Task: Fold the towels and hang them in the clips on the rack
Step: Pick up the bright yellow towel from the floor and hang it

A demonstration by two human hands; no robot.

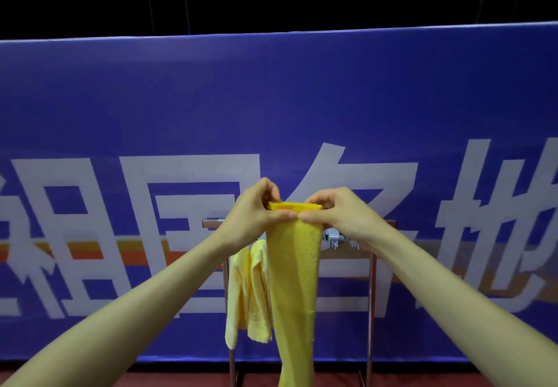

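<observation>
2 hands, left hand [255, 211] and right hand [338, 213], pinch the folded top edge of a yellow towel [294, 281] hanging before the rack [372, 281]; 2 paler towels [247, 293] hang there.

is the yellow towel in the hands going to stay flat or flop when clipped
Likely floppy: the yellow towel hangs limp below the left hand and right hand. Its terry surface probably grips well. Seems light, held by fingertips.
</observation>
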